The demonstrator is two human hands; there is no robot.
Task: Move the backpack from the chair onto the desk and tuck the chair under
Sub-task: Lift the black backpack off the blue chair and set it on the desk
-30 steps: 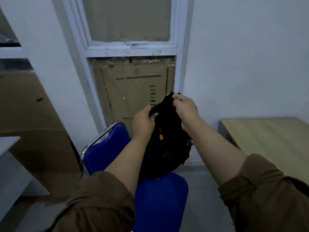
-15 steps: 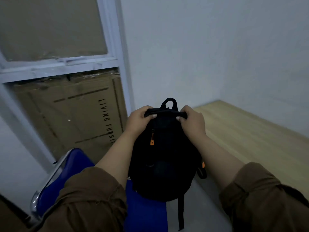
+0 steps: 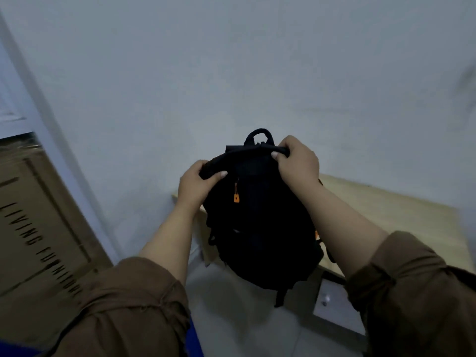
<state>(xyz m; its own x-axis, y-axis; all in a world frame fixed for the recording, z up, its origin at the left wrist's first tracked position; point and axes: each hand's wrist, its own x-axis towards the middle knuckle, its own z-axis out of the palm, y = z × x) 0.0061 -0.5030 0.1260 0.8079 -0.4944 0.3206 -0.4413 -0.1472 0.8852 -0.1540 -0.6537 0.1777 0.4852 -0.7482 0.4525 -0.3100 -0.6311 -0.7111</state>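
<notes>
A black backpack [image 3: 260, 228] with an orange zip pull hangs upright in the air in front of me. My left hand [image 3: 197, 185] grips its top edge on the left, and my right hand [image 3: 298, 161] grips the top edge on the right. The bag hangs in front of the near left corner of the light wooden desk [image 3: 386, 212], with its bottom over the floor. Of the blue chair [image 3: 195, 338] only a sliver shows at the bottom edge, behind my left sleeve.
A white wall [image 3: 231, 73] stands close behind the desk. A cardboard box [image 3: 33, 228] with printed letters leans behind a white window frame [image 3: 38, 119] on the left. A drawer front [image 3: 332, 300] with a small knob sits under the desk. Pale floor tiles [image 3: 231, 305] lie below the bag.
Both hands have carried the backpack off the chair and to the right, toward the desk. My view has swung right, so the chair has nearly left the frame.
</notes>
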